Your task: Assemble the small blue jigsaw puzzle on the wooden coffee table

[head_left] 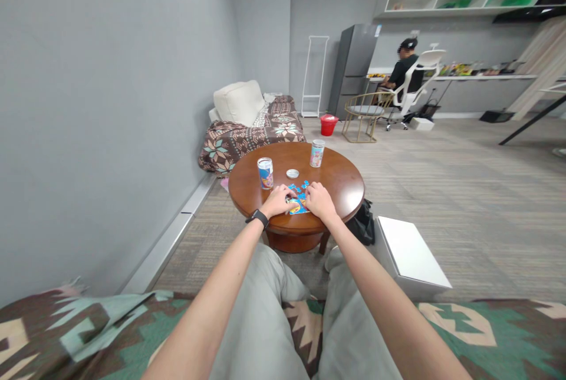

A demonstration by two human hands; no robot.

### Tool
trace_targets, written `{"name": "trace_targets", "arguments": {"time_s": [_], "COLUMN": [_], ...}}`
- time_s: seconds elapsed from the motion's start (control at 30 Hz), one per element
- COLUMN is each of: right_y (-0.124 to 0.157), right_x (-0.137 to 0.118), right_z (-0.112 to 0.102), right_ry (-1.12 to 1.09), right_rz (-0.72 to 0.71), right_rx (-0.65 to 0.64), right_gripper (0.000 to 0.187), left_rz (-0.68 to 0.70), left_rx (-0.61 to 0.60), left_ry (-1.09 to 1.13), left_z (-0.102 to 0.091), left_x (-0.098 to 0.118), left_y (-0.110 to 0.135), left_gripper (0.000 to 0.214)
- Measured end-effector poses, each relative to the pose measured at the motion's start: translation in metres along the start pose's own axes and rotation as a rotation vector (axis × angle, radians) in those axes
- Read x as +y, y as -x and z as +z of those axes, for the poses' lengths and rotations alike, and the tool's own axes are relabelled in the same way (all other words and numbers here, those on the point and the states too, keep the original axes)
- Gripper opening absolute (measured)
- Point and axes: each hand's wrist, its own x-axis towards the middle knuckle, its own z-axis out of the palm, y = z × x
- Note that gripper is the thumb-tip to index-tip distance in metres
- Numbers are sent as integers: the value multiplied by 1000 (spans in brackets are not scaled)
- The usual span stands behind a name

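Both my hands rest on a round wooden table (340, 182), on a small blue jigsaw puzzle (299, 201) lying near its front edge. My left hand (278, 200), with a black band at the wrist, lies on the puzzle's left side, fingers curled down onto the pieces. My right hand (319, 200) presses on the puzzle's right side, fingers bent downward. Loose blue pieces (304, 185) lie just beyond the fingers. What the fingertips pinch is hidden.
On the table stand a blue printed can (265, 172), a pink can (317, 152) and a round lid (292, 173). A white box (411, 255) sits right of the table, a black bag (362, 224) beside it. A person sits at a far desk.
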Motion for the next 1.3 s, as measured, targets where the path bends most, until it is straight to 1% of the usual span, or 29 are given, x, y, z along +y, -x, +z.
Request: {"name": "trace_targets", "arguments": {"time_s": [0.17,0.3,0.47,0.53,0.63,0.7,0.8,1.0,1.13,1.3], "right_y": [0,0,1,2,3,2,1,1,0,0], "right_x": [0,0,-2,-3,-2,0,1,2,5,5], "right_z": [2,2,-2,-3,-3,-1,1,4,7,8], "right_ry": [-9,25,8,-24,-73,-89,-101,-154,-212,-291], "right_rz": [-5,-11,-20,-66,-192,-236,-246,-272,-275,-254], "right_rx": [54,49,51,56,34,20,28,68,79,88], "right_gripper": [27,25,24,22,18,20,16,10,10,9], "left_rz": [6,-22,-64,-57,-50,-57,-80,-75,-69,-86], "left_rx": [7,4,-4,11,31,25,23,60,63,77], "left_ry": [38,87,295,385,459,478,493,462,475,560], "left_z": [0,-1,-1,0,1,1,2,5,6,6], "left_x": [-3,-4,-8,-10,-11,-11,-12,-15,-16,-16], "left_y": [-1,-1,-2,-3,-3,-4,-4,-5,-5,-6], "left_gripper": [24,26,27,28,33,35,36,30,26,30]}}
